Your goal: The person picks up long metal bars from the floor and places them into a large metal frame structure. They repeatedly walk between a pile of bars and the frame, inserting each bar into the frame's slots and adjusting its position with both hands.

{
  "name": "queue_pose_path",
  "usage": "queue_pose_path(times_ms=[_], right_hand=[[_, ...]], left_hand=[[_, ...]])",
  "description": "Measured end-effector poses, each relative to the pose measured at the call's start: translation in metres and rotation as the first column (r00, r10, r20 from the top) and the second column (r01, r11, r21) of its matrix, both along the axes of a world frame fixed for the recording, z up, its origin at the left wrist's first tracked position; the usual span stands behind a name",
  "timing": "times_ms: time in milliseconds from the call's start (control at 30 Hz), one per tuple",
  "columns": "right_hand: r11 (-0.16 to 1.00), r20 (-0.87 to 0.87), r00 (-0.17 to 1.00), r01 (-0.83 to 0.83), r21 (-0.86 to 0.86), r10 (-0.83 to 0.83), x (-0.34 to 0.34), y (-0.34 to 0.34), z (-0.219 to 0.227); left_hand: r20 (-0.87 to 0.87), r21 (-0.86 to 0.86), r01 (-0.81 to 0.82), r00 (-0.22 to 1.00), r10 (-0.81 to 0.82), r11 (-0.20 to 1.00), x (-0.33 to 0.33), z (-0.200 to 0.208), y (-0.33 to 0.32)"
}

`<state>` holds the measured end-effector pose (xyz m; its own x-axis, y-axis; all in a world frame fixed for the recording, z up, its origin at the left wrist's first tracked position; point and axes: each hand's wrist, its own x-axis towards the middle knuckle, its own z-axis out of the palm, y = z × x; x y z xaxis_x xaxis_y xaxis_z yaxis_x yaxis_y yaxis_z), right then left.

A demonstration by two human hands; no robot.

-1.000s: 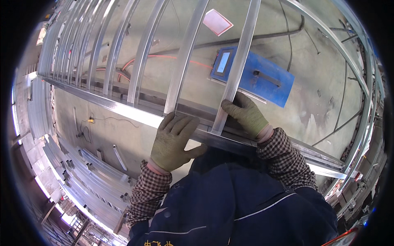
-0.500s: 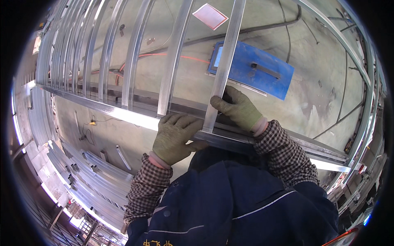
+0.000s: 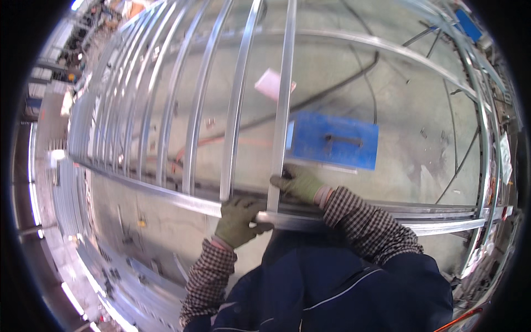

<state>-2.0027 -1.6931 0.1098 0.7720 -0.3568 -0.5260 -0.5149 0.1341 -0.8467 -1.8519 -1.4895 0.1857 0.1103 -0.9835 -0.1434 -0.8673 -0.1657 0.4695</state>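
Both my hands wear greenish work gloves and are at the near side of a silver metal frame. My left hand is curled over the near rail, its fingertips on the rail's far side and its thumb toward the right. Just to the right, my right hand grips the lower part of an upright metal stud, with the thumb on the stud's near face and the other fingers partly hidden behind it. The stud's lower end meets the near rail between my hands.
Several parallel studs span the frame to the left. On the floor beyond lie a blue case with a dark handle, a pinkish sheet and dark cables. Stacked metal profiles lie at lower left.
The view has tilted up and shifted, so the frame and case sit lower in it. Both hands stay at nearly the same places on the rail and stud.
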Motion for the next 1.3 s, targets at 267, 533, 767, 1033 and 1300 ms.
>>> queue_pose_path(times_ms=[267,533,767,1033,1300], right_hand=[[0.953,0.104,0.952,0.295,-0.072,-0.287,-0.032,0.002,0.027],[0.606,0.295,0.788,0.608,-0.512,-0.541,-0.166,0.076,0.046],[0.550,0.453,0.769,0.639,-0.538,-0.450,-0.172,0.091,0.046],[0.705,0.436,0.843,0.516,-0.486,-0.317,-0.192,0.084,0.042],[0.876,0.592,0.804,0.326,-0.355,-0.060,-0.223,0.059,0.023]], left_hand=[[0.061,0.027,-0.011,0.998,0.009,1.000,0.000,-0.011,0.014],[0.066,-0.284,0.067,0.997,-0.051,0.956,0.000,-0.027,0.017],[0.081,-0.319,0.044,0.997,-0.019,0.947,-0.004,-0.029,0.021],[0.059,-0.476,-0.079,0.991,0.121,0.876,-0.029,-0.032,0.033],[0.168,-0.592,-0.284,0.872,0.460,0.754,-0.090,-0.054,0.048]])
